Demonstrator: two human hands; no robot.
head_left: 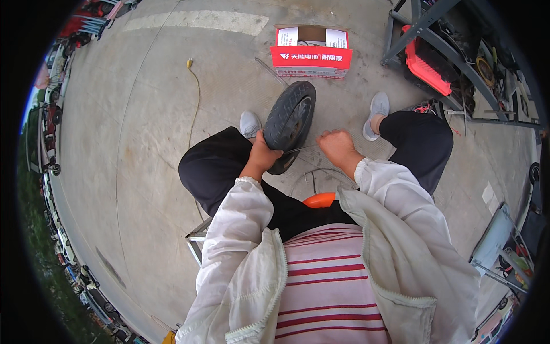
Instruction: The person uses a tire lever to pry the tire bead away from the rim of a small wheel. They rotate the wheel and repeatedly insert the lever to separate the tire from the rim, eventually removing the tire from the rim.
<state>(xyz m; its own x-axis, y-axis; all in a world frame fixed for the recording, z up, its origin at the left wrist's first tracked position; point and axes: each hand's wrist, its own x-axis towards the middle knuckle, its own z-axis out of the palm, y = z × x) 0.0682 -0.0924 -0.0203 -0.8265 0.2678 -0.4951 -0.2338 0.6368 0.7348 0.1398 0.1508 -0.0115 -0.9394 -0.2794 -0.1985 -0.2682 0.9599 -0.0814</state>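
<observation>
1. Tire (279, 121): standing on a tilt between the person's feet, just beyond the lap, and sitting around its rim (300, 114). The two are forming one wheel; no separated part is showing.
2. Left hand (263, 153): closing on the tire's near left side, fingers wrapping behind it, thumb lying by the rod (302, 149).
3. Right hand (339, 148): making a fist just right of the tire, gripping the rod's right end. The rod's left end is meeting the wheel near the left thumb; its tip is not showing.
4. Done, so far as is showing: wheel is being steadied, rod is being held against its near part.
5. Left, by judgement: work at this edge is looking unfinished, the rod not yet being clear of the wheel. Whether any of the tire's edge is lifting over the rim, cannot tell; hand and angle are hiding it.
6. Surroundings: box (311, 73) is standing open on the far side; cord (199, 94) is lying to the left.
</observation>
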